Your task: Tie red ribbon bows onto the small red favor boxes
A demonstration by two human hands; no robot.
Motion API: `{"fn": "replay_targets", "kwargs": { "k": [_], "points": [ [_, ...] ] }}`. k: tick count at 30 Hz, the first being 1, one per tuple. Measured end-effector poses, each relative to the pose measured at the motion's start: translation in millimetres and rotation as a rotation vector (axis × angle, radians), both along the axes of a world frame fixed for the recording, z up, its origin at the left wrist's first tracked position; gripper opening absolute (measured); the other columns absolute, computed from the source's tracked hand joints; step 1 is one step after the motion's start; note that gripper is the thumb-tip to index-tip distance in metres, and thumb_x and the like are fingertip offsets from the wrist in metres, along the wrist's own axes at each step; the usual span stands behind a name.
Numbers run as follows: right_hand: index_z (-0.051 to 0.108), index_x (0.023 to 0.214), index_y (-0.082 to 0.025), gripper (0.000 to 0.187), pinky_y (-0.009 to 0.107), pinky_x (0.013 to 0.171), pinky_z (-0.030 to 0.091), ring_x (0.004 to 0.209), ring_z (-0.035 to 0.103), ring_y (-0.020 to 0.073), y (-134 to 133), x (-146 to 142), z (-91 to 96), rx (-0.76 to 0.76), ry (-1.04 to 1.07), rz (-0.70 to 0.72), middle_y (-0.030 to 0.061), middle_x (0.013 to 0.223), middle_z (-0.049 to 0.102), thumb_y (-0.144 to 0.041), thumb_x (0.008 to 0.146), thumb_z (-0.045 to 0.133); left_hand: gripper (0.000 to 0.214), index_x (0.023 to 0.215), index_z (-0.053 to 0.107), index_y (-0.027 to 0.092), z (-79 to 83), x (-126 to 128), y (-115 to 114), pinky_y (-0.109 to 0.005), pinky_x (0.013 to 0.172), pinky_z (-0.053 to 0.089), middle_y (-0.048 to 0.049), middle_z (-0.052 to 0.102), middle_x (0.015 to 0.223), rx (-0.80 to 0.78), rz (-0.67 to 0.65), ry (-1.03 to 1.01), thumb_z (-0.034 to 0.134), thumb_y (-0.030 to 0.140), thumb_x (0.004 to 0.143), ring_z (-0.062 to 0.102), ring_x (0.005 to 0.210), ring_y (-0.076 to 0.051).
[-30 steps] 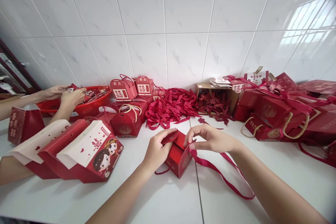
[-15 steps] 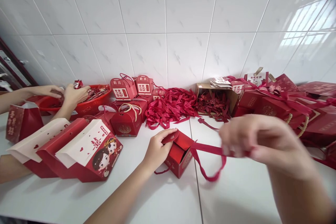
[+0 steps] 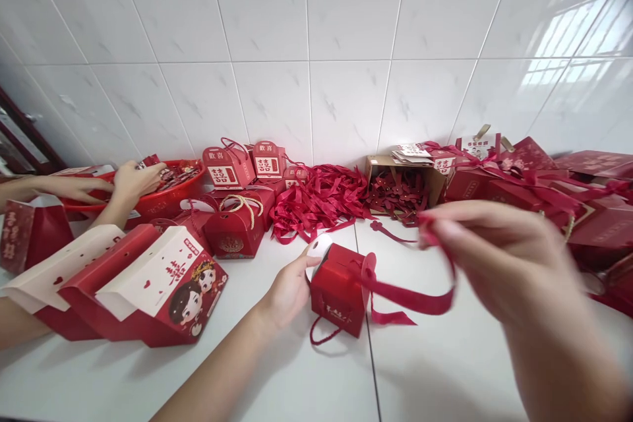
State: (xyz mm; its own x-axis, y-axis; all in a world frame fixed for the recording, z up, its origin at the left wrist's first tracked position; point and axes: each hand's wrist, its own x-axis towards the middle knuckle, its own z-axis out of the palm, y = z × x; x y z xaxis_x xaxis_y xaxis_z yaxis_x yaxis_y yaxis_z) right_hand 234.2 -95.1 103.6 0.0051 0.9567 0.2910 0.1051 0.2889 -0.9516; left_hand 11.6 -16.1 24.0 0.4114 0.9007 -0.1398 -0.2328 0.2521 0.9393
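A small red gift box (image 3: 337, 290) is tipped on the white table in front of me, its thin cord handle hanging at the lower front. My left hand (image 3: 287, 287) is closed on the box's left side, beside a raised flap (image 3: 321, 249) with a white inner face. From the round tab (image 3: 368, 268) on the box's right, a dark red ribbon (image 3: 425, 298) runs out in a loop. The ribbon's far end is pinched between thumb and forefinger of my right hand (image 3: 487, 257), which is partly blurred. A shorter ribbon tail lies below the tab.
Behind are a heap of red ribbons (image 3: 324, 201) and a carton (image 3: 434, 184) of dark red cut pieces. Gift boxes (image 3: 235, 234) stand left and pile up right (image 3: 514, 191). Another person's hands (image 3: 131, 184) reach into a red basin (image 3: 173, 204).
The box has turned, showing its other face, and its left flap now stands with the white side visible. My right hand has raised the ribbon end slightly. The other person's hands shifted a little.
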Motion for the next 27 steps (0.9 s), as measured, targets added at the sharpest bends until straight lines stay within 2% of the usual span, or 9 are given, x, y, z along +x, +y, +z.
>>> {"fn": "replay_targets", "kwargs": {
  "k": [2, 4, 7, 10, 14, 18, 20, 23, 27],
  "points": [
    [0.068, 0.084, -0.022, 0.02, 0.033, 0.062, 0.051, 0.072, 0.063, 0.0212, 16.4, -19.7, -7.8, -0.029, -0.012, 0.072, 0.0059, 0.079, 0.068, -0.041, 0.078, 0.068, 0.048, 0.122, 0.058, 0.02, 0.1, 1.2, -3.2, -0.042, 0.098, 0.046, -0.0053, 0.067, 0.117, -0.023, -0.088, -0.04, 0.043, 0.02, 0.076, 0.06, 0.114, -0.025],
    [0.065, 0.082, -0.019, 0.018, 0.029, 0.057, 0.048, 0.066, 0.06, 0.017, 35.9, -35.4, -20.5, -0.12, -0.093, 0.176, 0.0038, 0.074, 0.066, -0.036, 0.077, 0.067, 0.055, 0.129, 0.052, 0.023, -2.1, 1.4, -5.7, -0.042, 0.1, 0.045, -0.0034, 0.066, 0.119, -0.026, -0.132, -0.039, 0.043, 0.019, 0.075, 0.06, 0.113, -0.023],
    [0.059, 0.081, -0.019, 0.012, 0.025, 0.055, 0.045, 0.061, 0.057, 0.0131, 55.7, -47.0, -39.4, -0.167, -0.162, 0.207, 0.0, 0.067, 0.062, -0.029, 0.077, 0.065, 0.06, 0.137, 0.042, 0.029, -7.5, 0.4, -8.3, -0.043, 0.1, 0.044, -0.0018, 0.062, 0.125, -0.024, -0.196, -0.024, 0.044, 0.022, 0.078, 0.059, 0.115, -0.022],
    [0.054, 0.078, -0.02, 0.009, 0.023, 0.053, 0.042, 0.057, 0.054, 0.0112, 59.5, -48.9, -48.3, -0.179, -0.193, 0.219, -0.0027, 0.063, 0.059, -0.024, 0.078, 0.062, 0.057, 0.137, 0.042, 0.033, -11.5, -0.7, -10.7, -0.043, 0.102, 0.042, -0.0019, 0.057, 0.133, -0.008, -0.249, -0.014, 0.047, 0.026, 0.081, 0.053, 0.122, -0.023],
    [0.054, 0.077, -0.02, 0.008, 0.022, 0.051, 0.038, 0.055, 0.05, 0.0104, 56.7, -48.3, -48.7, -0.193, -0.228, 0.221, -0.0034, 0.062, 0.056, -0.022, 0.077, 0.061, 0.055, 0.136, 0.043, 0.036, -11.7, -0.1, -15.8, -0.044, 0.107, 0.035, -0.0007, 0.052, 0.138, -0.037, -0.23, -0.004, 0.051, 0.029, 0.082, 0.043, 0.132, -0.022],
    [0.054, 0.078, -0.02, 0.008, 0.023, 0.052, 0.04, 0.059, 0.054, 0.0113, 56.0, -48.4, -48.8, -0.208, -0.221, 0.246, -0.0016, 0.068, 0.06, -0.024, 0.078, 0.061, 0.055, 0.136, 0.039, 0.036, -9.9, 1.4, -20.9, -0.039, 0.104, 0.038, -0.0012, 0.049, 0.139, -0.027, -0.245, -0.006, 0.054, 0.036, 0.083, 0.047, 0.128, -0.021],
    [0.054, 0.078, -0.02, 0.009, 0.022, 0.052, 0.04, 0.059, 0.054, 0.0114, 55.9, -48.3, -49.1, -0.21, -0.215, 0.266, -0.0016, 0.069, 0.061, -0.025, 0.078, 0.061, 0.047, 0.129, 0.042, 0.034, -10.8, 1.4, -21.1, -0.035, 0.096, 0.044, -0.0024, 0.051, 0.133, 0.035, -0.147, 0.03, 0.052, 0.045, 0.085, 0.053, 0.119, -0.02],
    [0.054, 0.078, -0.02, 0.01, 0.022, 0.05, 0.038, 0.056, 0.052, 0.0103, 56.0, -48.0, -49.9, -0.203, -0.209, 0.277, -0.003, 0.065, 0.058, -0.026, 0.078, 0.062, 0.03, 0.102, 0.051, 0.028, -12.9, 0.8, -18.2, -0.029, 0.084, 0.046, -0.0012, 0.056, 0.112, 0.156, 0.018, 0.144, 0.041, 0.054, 0.089, 0.057, 0.099, -0.017],
    [0.055, 0.08, -0.02, 0.01, 0.023, 0.053, 0.04, 0.059, 0.054, 0.0112, 56.9, -49.9, -52.7, -0.191, -0.208, 0.295, -0.002, 0.066, 0.059, -0.027, 0.079, 0.062, 0.026, 0.079, 0.05, 0.022, -8.7, 3.0, -16.0, -0.026, 0.081, 0.043, 0.0003, 0.054, 0.088, 0.287, 0.026, 0.274, 0.042, 0.045, 0.09, 0.051, 0.088, -0.016]
  ]
}}
